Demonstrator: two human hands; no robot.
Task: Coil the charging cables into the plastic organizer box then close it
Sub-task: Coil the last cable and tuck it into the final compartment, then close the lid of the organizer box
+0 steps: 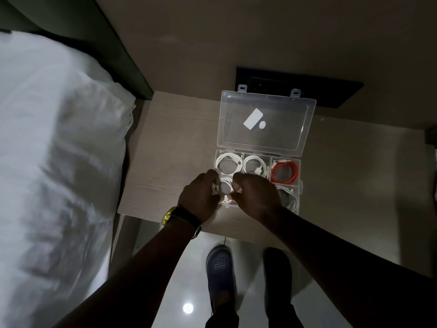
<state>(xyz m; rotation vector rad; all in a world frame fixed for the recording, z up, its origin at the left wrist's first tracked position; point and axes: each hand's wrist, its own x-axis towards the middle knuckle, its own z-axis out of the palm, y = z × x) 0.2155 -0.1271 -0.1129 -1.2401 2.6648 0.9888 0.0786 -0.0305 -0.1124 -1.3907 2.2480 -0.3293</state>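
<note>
Clear plastic compartmented organizer box standing near the front edge of the pale wood-grain tabletop. Its hinged transparent lid is open toward the back edge and bears a white rectangular sticker. Back row, left to right: a coiled white charging cable, a second white coil and a coiled orange cable. Front row: the right compartment holds a further white coil; the middle compartment is hidden by the right hand. In the front left compartment is a small white cable, gripped from both sides; the left hand and the right hand each have fingers curled round its loops. A gold and black wristwatch sits on the left wrist. White bedding lies beyond the tabletop's left edge.
</note>
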